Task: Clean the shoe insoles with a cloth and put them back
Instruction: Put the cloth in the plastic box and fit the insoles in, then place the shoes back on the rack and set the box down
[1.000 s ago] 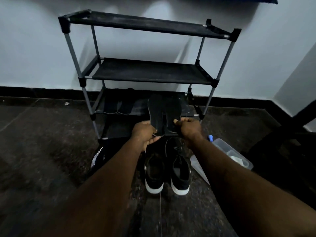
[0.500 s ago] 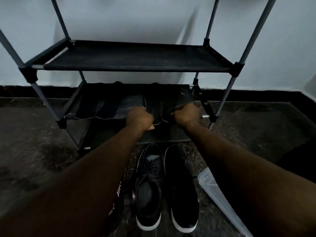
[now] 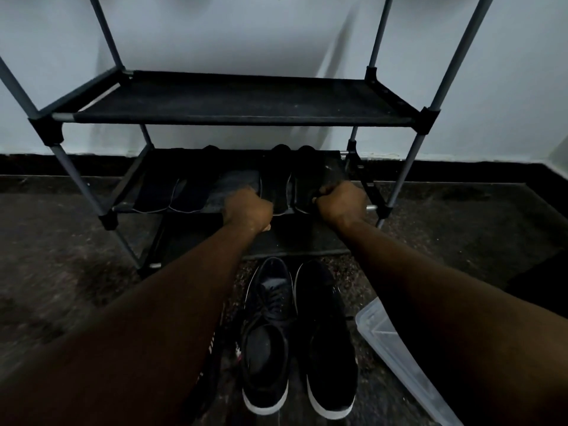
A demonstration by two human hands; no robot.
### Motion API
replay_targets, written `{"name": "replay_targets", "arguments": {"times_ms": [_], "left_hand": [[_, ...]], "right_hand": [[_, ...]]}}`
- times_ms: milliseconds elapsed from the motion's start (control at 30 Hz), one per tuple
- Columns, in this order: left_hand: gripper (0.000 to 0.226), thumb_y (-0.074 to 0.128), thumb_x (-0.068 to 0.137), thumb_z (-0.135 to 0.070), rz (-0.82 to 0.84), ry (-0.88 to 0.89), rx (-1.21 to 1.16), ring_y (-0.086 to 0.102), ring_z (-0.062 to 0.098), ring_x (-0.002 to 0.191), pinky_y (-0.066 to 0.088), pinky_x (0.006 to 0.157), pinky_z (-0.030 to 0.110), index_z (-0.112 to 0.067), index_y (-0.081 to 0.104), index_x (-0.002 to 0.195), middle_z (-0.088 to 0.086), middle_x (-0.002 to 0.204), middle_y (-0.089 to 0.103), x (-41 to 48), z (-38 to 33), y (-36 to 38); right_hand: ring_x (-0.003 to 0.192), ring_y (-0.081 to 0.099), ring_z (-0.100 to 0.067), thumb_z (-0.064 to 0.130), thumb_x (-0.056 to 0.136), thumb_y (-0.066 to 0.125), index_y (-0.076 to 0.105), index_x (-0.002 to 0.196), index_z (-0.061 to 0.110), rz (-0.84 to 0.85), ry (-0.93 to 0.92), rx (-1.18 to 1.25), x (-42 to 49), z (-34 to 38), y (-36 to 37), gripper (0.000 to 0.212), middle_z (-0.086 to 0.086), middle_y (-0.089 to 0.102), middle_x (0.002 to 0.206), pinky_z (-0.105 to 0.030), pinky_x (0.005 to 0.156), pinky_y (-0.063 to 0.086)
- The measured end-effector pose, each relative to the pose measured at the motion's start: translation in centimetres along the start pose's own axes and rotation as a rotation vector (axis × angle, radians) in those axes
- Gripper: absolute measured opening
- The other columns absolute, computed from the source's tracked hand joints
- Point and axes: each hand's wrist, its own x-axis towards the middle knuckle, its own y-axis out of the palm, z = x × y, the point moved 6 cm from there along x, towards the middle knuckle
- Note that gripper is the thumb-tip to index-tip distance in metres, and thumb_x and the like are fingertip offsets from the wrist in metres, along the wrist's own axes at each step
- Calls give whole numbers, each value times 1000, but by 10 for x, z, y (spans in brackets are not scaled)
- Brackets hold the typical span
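Dim light. The view looks down on a shoe rack against a pale wall.

**Task's things.** Two dark insoles lie side by side on the lower shelf, centre of frame, toes toward the wall. The first insole has the second insole just to its right. Both heels sit at the shelf's front edge.

**Grips.**
- Right grip: fingers curled, thumb over the heel of the second insole. It reads as clamped on it.
- Left grip: fingers curled at the first insole's left edge, with the heel end showing beside the knuckles. Cannot tell whether it pinches anything.

**Also on the shelf.** A grey patch lies just above the left grip, possibly the cloth, but it is too dark to be sure. Further left is another pair of insoles with pale edges.

**Floor.** A pair of shoes, black with white soles, stands lower centre. A clear plastic box is at lower right.

**Step in hand (judgement).** The insoles are likely being laid out on the shelf.
- Set both flat and not overlapping.
- Keep the heels fully on the fabric so neither tips off the front bar.
- Release one side at a time.
- Keep their left-right order to match the shoes below.

**Writing.** None is legible. The white and pink marks on a dark item beside the left forearm are too blurred to read. No brand shows on the shoes or insoles.
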Motion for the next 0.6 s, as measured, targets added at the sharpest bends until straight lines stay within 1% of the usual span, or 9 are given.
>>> {"name": "replay_targets", "arguments": {"times_ms": [33, 100, 167, 200, 267, 367, 400, 500, 600], "left_hand": [[35, 71, 89, -26, 13, -8, -9, 75, 28, 63, 65, 72, 45, -13, 59, 118, 6, 73, 66, -1, 1, 1], [46, 73, 81, -44, 11, 0, -5, 75, 30, 65, 65, 71, 45, -16, 54, 113, 9, 85, 71, -3, 4, 3], [71, 66, 69, -58, -8, 2, 20, 75, 33, 74, 64, 70, 47, -18, 53, 126, 9, 98, 74, -5, 12, 4], [78, 63, 67, -59, -11, -1, 17, 75, 34, 77, 64, 71, 47, -20, 49, 133, 9, 100, 74, -4, 20, 7], [79, 61, 70, -54, -16, 9, 44, 74, 36, 80, 64, 74, 47, -21, 40, 139, 11, 101, 74, -27, 14, -4], [66, 69, 84, -40, -57, 86, 134, 69, 39, 101, 58, 89, 44, -17, 41, 139, 14, 114, 70, -64, 0, -23], [58, 71, 88, -34, -59, 120, 152, 67, 37, 106, 55, 90, 41, -16, 44, 136, 13, 115, 68, -77, -2, -30], [30, 68, 92, -30, -8, 204, 239, 67, 29, 99, 48, 77, 31, -22, 55, 117, 4, 103, 68, -112, 4, -44], [9, 64, 92, -30, 59, 266, 381, 69, 28, 99, 54, 81, 33, -29, 63, 101, 2, 101, 73, -143, 25, -54]], "right_hand": [[102, 71, -28, 32, 81, 77, 80, 95, 17, -6, -12, -4, -2, 1, -1, 21, -8, 77, 102, -28, 89, 55], [100, 71, -28, 37, 83, 76, 80, 98, 16, -16, -45, 2, -6, 1, -2, 27, -8, 78, 101, -30, 88, 56], [100, 71, -28, 39, 83, 73, 79, 102, 16, -32, -89, 0, -20, 3, -6, 30, -8, 77, 101, -32, 88, 56], [101, 70, -29, 40, 83, 71, 77, 103, 16, -39, -114, -14, -28, 4, -8, 31, -8, 76, 102, -34, 88, 56], [102, 68, -29, 37, 84, 71, 74, 103, 18, -56, -182, -51, -45, 8, -15, 27, -8, 73, 106, -34, 88, 54], [102, 64, -29, 30, 87, 71, 73, 103, 20, -39, -281, -94, -79, 15, -23, 19, -7, 67, 113, -34, 88, 51], [101, 65, -29, 30, 88, 71, 72, 104, 20, -17, -306, -112, -91, 17, -26, 19, -7, 66, 114, -35, 88, 51], [98, 66, -29, 29, 87, 71, 71, 104, 22, 59, -372, -140, -130, 24, -28, 18, -4, 64, 113, -35, 83, 54], [94, 66, -31, 27, 86, 70, 70, 103, 20, 156, -458, -200, -177, 32, -22, 18, -6, 64, 108, -38, 77, 55]]}}
